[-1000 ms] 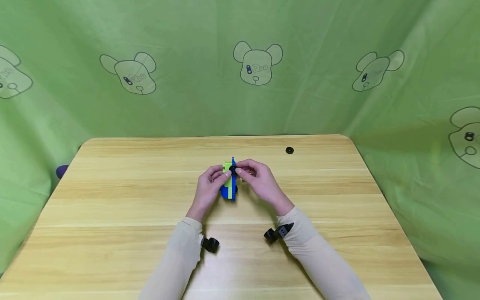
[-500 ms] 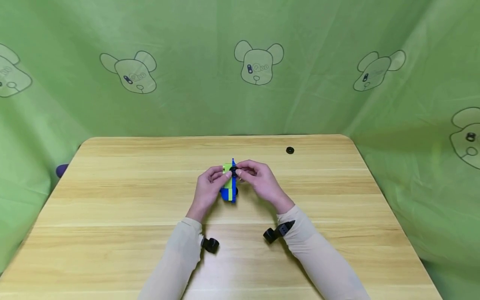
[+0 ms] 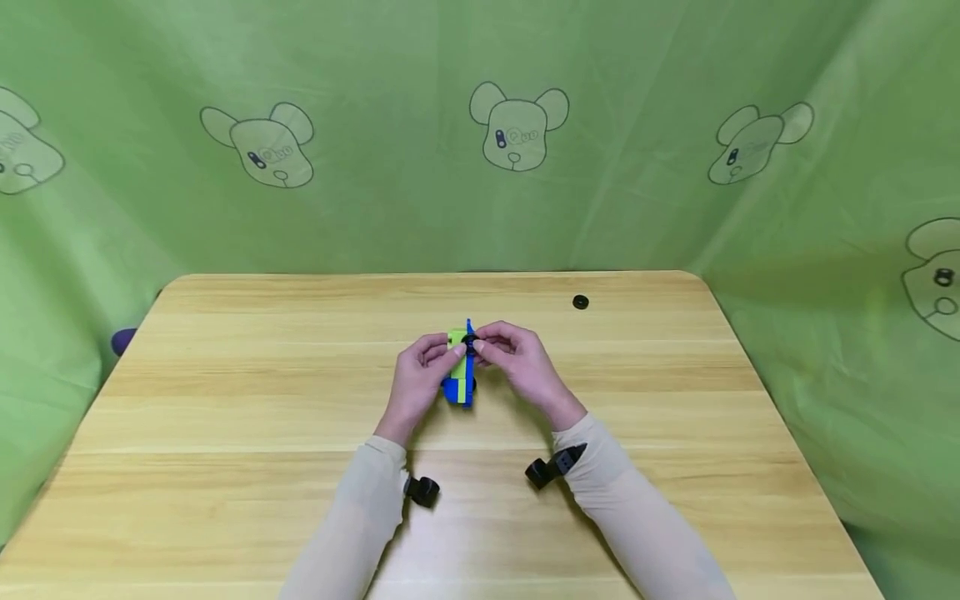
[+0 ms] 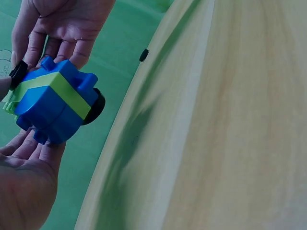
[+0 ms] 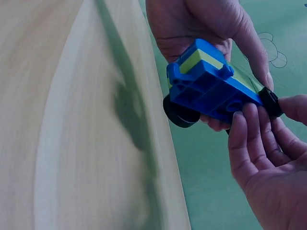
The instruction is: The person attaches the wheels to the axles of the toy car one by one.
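Observation:
A blue and lime-green toy car (image 3: pixel 460 367) is held up between both hands over the table. My left hand (image 3: pixel 420 371) grips its left side, fingers beneath and thumb reaching toward a black wheel (image 3: pixel 470 344). That wheel (image 5: pixel 271 101) sits at the car's far end, against the blue underside edge. With thumb and fingers, my right hand (image 3: pixel 525 367) pinches the wheel; its fingertips also touch the car's underside (image 5: pixel 206 93). Another black wheel (image 4: pixel 97 108) is mounted at the near end, close to the blue rounded front (image 4: pixel 48 112).
A loose black wheel (image 3: pixel 581 302) lies near the back edge of the wooden table (image 3: pixel 262 400), right of centre. Behind the table hangs a green curtain (image 3: pixel 390 167) printed with bear heads. A purple object (image 3: pixel 123 341) shows past the left table edge.
The toy car and the wheel at its far end have shifted very slightly toward me and to the right. Both hands keep their hold, and the loose wheel stays put.

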`<state>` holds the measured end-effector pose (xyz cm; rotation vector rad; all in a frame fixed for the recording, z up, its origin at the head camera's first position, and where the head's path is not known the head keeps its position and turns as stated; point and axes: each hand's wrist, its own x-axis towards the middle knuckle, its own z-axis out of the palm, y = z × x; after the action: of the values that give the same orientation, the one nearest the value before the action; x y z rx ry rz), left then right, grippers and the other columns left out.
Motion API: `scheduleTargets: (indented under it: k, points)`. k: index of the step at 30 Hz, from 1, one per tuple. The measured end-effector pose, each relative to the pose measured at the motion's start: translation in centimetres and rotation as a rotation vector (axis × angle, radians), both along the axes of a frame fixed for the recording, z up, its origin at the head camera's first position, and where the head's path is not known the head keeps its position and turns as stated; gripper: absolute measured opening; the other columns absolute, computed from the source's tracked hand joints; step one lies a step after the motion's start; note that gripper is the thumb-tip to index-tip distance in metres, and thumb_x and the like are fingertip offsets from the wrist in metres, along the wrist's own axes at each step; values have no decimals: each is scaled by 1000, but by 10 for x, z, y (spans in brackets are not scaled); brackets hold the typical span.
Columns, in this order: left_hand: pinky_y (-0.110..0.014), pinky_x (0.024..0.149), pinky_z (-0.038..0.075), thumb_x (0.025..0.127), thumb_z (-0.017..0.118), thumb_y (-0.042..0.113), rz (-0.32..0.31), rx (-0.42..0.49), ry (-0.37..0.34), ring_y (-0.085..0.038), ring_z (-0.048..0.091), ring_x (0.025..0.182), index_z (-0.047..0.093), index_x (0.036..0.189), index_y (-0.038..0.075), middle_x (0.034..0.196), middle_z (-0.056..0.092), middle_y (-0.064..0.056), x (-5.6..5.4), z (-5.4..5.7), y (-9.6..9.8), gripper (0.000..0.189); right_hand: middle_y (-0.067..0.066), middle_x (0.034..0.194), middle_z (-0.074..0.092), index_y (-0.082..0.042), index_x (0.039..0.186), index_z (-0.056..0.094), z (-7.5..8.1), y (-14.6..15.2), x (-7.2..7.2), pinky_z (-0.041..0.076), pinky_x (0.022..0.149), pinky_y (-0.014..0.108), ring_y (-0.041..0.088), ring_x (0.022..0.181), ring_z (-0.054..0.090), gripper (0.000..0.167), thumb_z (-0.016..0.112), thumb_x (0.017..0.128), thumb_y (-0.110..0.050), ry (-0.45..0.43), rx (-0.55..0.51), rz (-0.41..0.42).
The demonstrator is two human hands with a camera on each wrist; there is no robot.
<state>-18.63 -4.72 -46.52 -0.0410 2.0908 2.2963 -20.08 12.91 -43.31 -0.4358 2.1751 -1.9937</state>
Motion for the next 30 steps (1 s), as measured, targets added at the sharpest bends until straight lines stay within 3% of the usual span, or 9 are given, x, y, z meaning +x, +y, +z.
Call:
scheduleTargets:
  k: [8, 12, 17, 23, 30]
  points:
    - [-27, 89, 53, 93, 70, 17, -49, 3, -30, -23, 61, 103, 54, 132, -8, 117, 62, -21, -3, 3, -3, 48, 19, 100, 63, 12, 114, 60, 0, 0, -3, 58, 81, 37, 29, 88, 65, 25, 65, 92, 2, -15, -2, 0]
    - [-30, 94, 50, 93, 68, 7, -118, 0, -20, -28, 59, 109, 46, 138, -11, 123, 59, -26, -4, 2, -5, 53, 19, 99, 64, 14, 114, 59, 1, 0, -4, 58, 79, 38, 25, 84, 65, 25, 64, 91, 4, -51, -44, -17]
    - [-32, 102, 45, 88, 70, -2, -173, 34, -4, -34, 55, 116, 41, 144, -6, 126, 58, -24, -1, -1, -7, 63, 17, 97, 64, 15, 114, 57, 1, 1, -6, 58, 80, 41, 20, 80, 65, 26, 64, 91, 5, -87, -100, -44]
    - [-35, 102, 45, 85, 71, -3, -184, 20, 13, -33, 56, 114, 45, 141, -6, 125, 60, -21, 1, -3, -8, 61, 17, 97, 62, 16, 115, 56, 3, 2, -6, 58, 81, 41, 19, 79, 64, 27, 62, 91, 6, -115, -152, -39]
    - [-34, 99, 47, 85, 74, 1, -164, -17, -19, -31, 57, 116, 53, 134, -6, 124, 62, -20, 4, 0, -11, 54, 15, 94, 62, 17, 114, 55, 3, 2, -8, 58, 79, 37, 19, 78, 64, 26, 61, 92, 6, -109, -164, -37]
